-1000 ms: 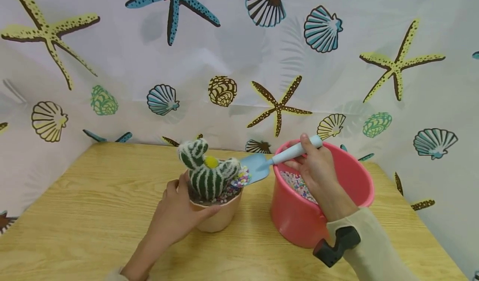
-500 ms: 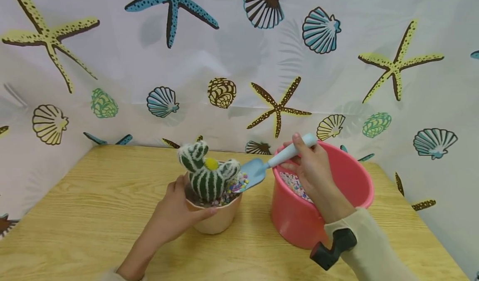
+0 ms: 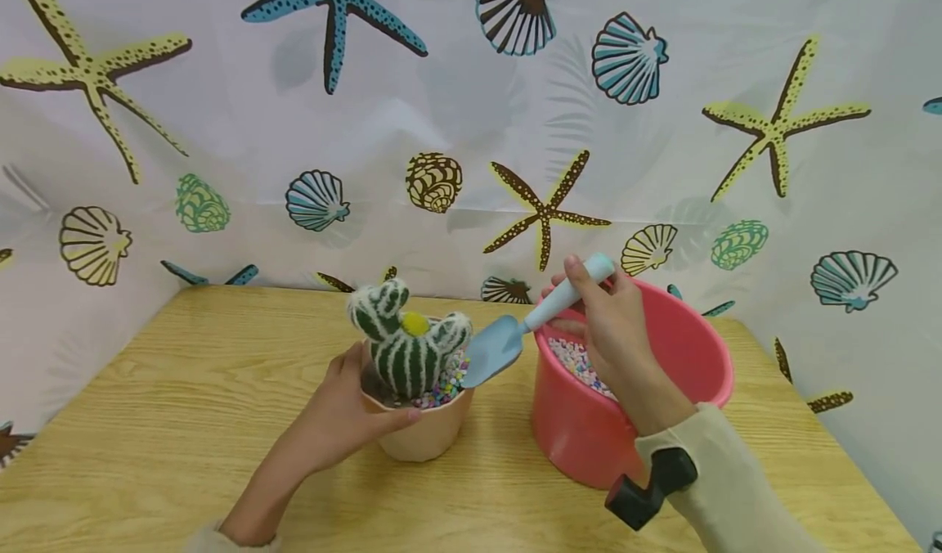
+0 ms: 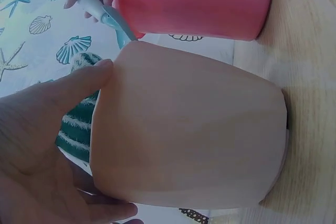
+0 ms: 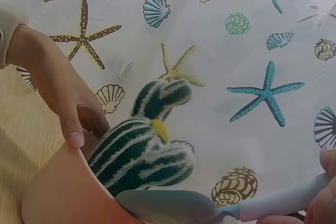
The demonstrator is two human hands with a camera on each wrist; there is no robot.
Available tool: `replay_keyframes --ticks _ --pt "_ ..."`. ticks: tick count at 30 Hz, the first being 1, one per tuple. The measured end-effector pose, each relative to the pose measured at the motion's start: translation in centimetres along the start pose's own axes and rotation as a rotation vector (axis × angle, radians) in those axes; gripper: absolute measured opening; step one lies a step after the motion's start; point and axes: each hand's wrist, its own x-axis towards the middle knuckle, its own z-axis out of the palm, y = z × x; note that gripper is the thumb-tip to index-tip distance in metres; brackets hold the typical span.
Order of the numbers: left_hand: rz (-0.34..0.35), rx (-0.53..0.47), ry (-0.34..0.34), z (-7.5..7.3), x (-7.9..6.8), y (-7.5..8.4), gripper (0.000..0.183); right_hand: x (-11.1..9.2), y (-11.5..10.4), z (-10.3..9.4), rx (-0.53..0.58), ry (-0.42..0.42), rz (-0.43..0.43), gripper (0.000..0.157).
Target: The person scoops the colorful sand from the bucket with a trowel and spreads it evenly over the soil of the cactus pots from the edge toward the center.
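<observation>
A peach-coloured flowerpot [image 3: 425, 437] stands on the table with a knitted-looking green and white cactus [image 3: 406, 363] in it, a yellow ball among its lobes. My left hand [image 3: 340, 419] grips the pot's rim from the left, thumb along the front, as the left wrist view also shows. With my right hand [image 3: 615, 324] I hold a light blue trowel [image 3: 495, 352] by its handle. Its blade tips down toward the pot, with the tip right at the rim, and looks bare. Colourful small pebbles [image 3: 447, 391] lie at the cactus's base on the right.
Right of the pot stands a pink bucket [image 3: 574, 430] with more colourful pebbles [image 3: 577, 363] inside; my right wrist passes over its rim. The wooden table [image 3: 191, 422] ends at a white curtain [image 3: 456, 87] printed with starfish and shells.
The trowel's handle has risen and its blade has tilted down at the pot. Pebbles that lay on the blade's tip have slid off into the pot. My left hand keeps its grip.
</observation>
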Motion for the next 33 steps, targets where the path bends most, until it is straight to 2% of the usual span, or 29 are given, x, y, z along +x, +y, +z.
replay_keyframes --ticks 8,12,16,20,25,28,33 --pt "0.002 0.037 -0.016 -0.1 0.1 0.1 0.111 0.2 -0.2 0.1 -0.043 0.027 -0.060 0.020" --pt "-0.010 0.051 -0.015 0.0 0.1 0.1 0.113 0.1 0.0 0.9 -0.083 -0.012 -0.066 0.019" --pt "-0.053 0.088 0.002 0.3 0.0 0.5 0.116 -0.2 0.3 1.6 -0.133 -0.074 -0.061 0.019" --pt "-0.080 0.123 0.015 0.6 0.0 0.9 0.115 -0.3 0.2 1.7 -0.169 -0.074 -0.070 0.021" --pt "-0.029 0.103 0.005 0.3 0.0 0.6 0.112 -0.2 -0.3 1.4 -0.172 -0.039 -0.092 0.020" --pt "-0.001 0.075 -0.009 0.0 0.1 0.2 0.111 -0.1 -0.2 1.6 -0.164 -0.045 -0.097 0.018" --pt "-0.036 0.088 -0.017 0.1 0.1 0.0 0.115 -0.3 0.1 2.3 -0.178 -0.080 -0.074 0.019"
